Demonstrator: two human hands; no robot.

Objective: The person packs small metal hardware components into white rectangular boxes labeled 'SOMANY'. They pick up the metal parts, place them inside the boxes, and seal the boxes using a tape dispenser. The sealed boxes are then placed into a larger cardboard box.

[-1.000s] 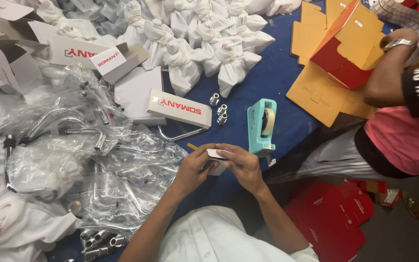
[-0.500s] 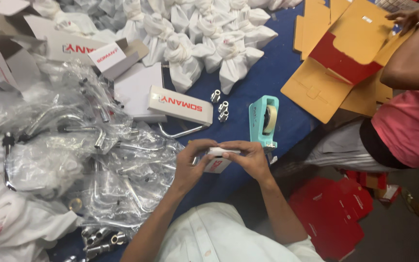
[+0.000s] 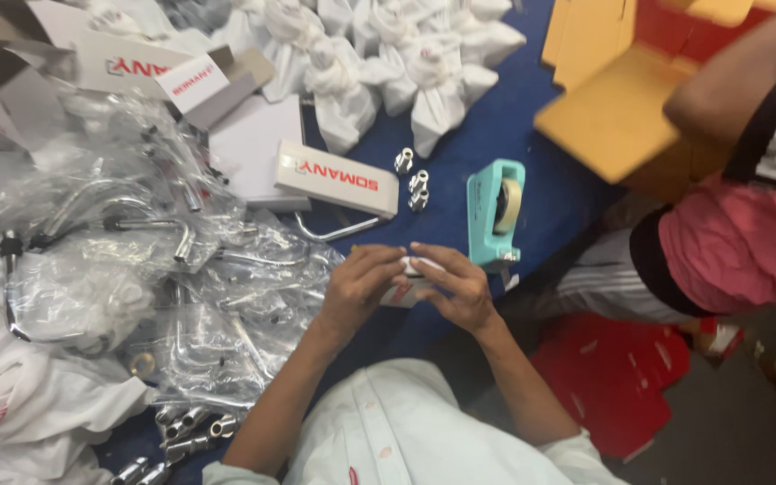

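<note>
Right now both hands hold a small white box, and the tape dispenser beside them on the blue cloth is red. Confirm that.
Not quite. The head view shows the tape dispenser is teal, not red. The rest stands: left hand and right hand hold the small white box over the blue cloth.

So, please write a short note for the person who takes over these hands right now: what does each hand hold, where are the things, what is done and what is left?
Left hand and right hand: both grip one small white box over the blue cloth.
Tape dispenser, teal: just beyond the right hand.
Long white box, closed: beyond the left hand, with small metal fittings beside it.
Done: tied white bags are piled at the far edge.
Left: many metal pipes in clear plastic bags lie to the left.
A co-worker's arm handles yellow cardboard on the right.
</note>
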